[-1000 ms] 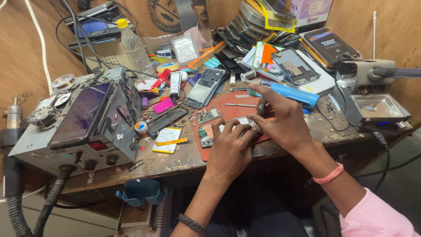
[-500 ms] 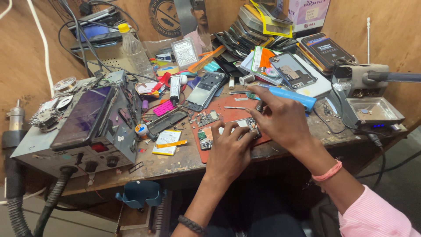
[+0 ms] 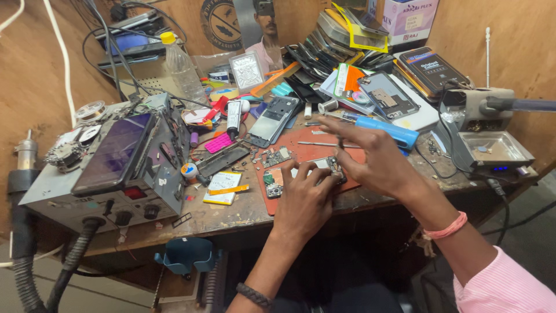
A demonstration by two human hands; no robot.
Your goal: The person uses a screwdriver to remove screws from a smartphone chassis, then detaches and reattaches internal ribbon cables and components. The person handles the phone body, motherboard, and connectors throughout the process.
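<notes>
Bright, even overhead light, soft shadows, sharp centre, wide-angle bending at edges.

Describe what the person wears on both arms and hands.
The left hand is bare; a dark braided band circles that forearm, which has no sleeve in view. The right hand is bare too, with a pink wristband and a pink ribbed sleeve.

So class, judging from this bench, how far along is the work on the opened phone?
Done: the phone lies opened on the red mat, with a loose circuit board beside it. In hand: the left hand steadies it while the right hand holds a thin tool over it. Left: nothing is refitted; a phone frame lies apart.
</notes>
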